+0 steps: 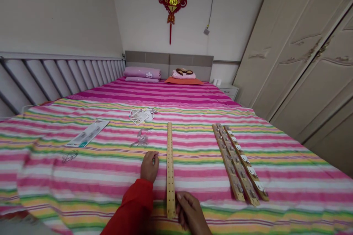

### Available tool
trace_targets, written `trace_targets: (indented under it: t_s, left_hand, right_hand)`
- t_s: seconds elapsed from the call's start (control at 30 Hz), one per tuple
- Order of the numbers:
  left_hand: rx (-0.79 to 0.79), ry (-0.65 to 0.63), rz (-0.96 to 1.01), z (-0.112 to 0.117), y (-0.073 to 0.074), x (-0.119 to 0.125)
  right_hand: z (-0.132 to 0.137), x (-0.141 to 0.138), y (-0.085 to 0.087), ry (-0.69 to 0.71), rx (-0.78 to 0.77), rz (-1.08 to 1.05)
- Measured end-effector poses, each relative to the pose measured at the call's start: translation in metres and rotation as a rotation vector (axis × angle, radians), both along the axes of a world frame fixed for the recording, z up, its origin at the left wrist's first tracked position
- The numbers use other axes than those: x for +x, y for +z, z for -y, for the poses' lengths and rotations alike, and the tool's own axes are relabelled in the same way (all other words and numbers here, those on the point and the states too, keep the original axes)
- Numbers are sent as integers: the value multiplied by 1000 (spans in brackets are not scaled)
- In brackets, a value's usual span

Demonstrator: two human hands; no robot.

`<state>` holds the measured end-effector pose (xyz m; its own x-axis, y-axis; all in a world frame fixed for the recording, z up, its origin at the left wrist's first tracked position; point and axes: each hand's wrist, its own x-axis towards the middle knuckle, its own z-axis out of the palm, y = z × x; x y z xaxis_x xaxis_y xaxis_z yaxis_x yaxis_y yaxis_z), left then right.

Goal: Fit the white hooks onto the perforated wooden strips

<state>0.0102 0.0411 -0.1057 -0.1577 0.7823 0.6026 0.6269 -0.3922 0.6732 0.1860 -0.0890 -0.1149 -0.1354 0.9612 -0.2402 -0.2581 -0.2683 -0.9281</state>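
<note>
A long wooden strip with a row of holes (170, 161) lies lengthwise on the striped bedspread (82, 169) in front of me. My right hand (191, 214) rests against the strip's near end, fingers curled at its edge. My left hand (149, 166), in a red sleeve, lies just left of the strip with fingers closed in a pinch on something too small to make out. A little ahead of the left hand are small clear plastic bags (141, 140) and an opened packet (141, 115).
Three wooden strips fitted with metal hooks (239, 163) lie side by side to the right. A printed card package (88, 133) lies at left. Pillows (142, 73) sit at the headboard. A wardrobe (303, 66) lines the right wall, a slatted rail (55, 77) the left.
</note>
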Motion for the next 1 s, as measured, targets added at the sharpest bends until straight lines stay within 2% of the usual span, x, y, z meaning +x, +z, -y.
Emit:
trace_targets:
  t_s: [0.17, 0.27, 0.37, 0.53, 0.67, 0.8, 0.87, 0.93, 1.0]
  left_hand:
    - [-19, 62, 190, -2, 7, -3]
    - [11, 110, 191, -12, 16, -17]
    - [34, 157, 42, -28, 23, -39]
    - [-65, 143, -277, -50, 32, -64]
    - [-196, 114, -324, -57, 43, -67]
    - [-222, 89, -98, -55, 55, -67]
    - [-260, 89, 95, -48, 59, -65]
    - [-360, 56, 385, -35, 64, -61]
    - [-484, -22, 785, -18, 70, -55]
  right_hand:
    - [-4, 1, -14, -33, 5, -64]
    - [-4, 0, -18, -18, 16, -82]
    - [-4, 0, -17, -18, 19, -86]
    - [-4, 0, -16, -30, 10, -104]
    - [-4, 0, -18, -26, -1, -113]
    - [-4, 0, -20, -34, 6, -97]
    - [-3, 1, -19, -42, 12, -84]
    - [-3, 1, -19, -50, 18, -78]
    - [-3, 1, -18, -59, 23, -81]
